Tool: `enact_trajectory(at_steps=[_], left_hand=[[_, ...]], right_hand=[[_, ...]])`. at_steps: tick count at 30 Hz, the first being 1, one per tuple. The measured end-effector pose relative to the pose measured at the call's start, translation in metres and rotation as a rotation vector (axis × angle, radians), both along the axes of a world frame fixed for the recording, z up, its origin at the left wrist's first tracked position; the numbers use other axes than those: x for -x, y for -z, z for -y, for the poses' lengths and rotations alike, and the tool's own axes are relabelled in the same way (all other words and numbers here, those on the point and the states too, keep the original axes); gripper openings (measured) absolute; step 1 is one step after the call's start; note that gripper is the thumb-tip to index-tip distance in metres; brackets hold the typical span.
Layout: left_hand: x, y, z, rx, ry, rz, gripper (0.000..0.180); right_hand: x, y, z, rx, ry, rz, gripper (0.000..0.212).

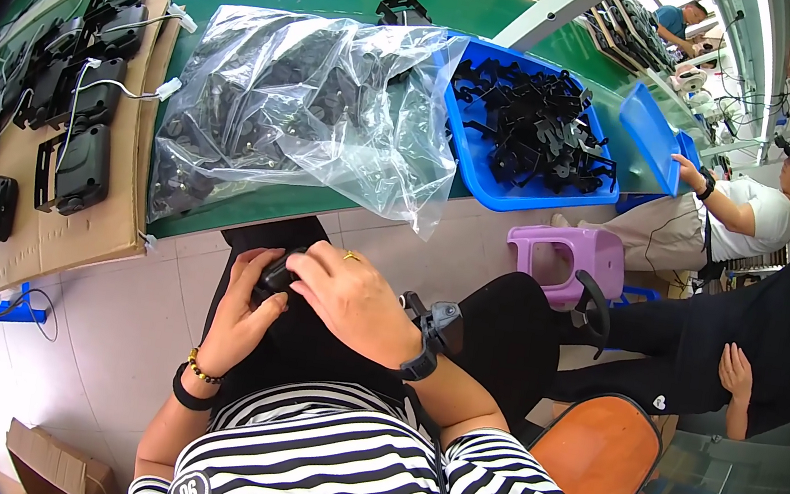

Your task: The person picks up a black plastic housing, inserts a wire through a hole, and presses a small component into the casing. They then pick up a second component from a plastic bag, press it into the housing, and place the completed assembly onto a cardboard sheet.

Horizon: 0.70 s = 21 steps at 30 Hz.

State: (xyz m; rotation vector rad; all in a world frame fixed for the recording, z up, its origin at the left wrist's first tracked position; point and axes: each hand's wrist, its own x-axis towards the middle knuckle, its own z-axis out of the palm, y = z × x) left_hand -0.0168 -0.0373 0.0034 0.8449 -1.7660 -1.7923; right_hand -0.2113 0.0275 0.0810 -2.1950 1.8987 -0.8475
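Note:
Above my lap, my left hand (248, 309) is wrapped round a small black plastic part (277, 278), much of it covered by fingers. My right hand (355, 302) meets it from the other side, its fingertips pressed on the part's top. Just beyond my hands, a clear plastic bag (313, 114) full of dark parts lies on the green table. Right of the bag stands a blue tray (503, 200) heaped with black brackets (543, 126).
Cardboard sheets (116, 218) at the left carry several black units (83, 165) with white cables. A purple stool (571, 252) and an orange seat (600, 458) are on the right. Two people stand there, one holding a blue tray (655, 137). A cardboard box (56, 464) sits lower left.

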Motion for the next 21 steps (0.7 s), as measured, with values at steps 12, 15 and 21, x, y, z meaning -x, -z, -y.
enact_trajectory(at_steps=[12, 15, 21], left_hand=[[-0.001, 0.003, -0.001, 0.047, 0.002, 0.023, 0.055], [0.001, 0.001, -0.002, 0.013, -0.024, 0.008, 0.057], [0.003, -0.003, -0.001, -0.044, -0.012, -0.029, 0.055]], right_hand=[[0.001, 0.007, -0.003, -0.055, -0.074, -0.013, 0.027], [-0.001, 0.006, -0.003, -0.192, 0.052, -0.048, 0.029], [-0.002, 0.005, -0.002, -0.032, -0.027, -0.03, 0.029]])
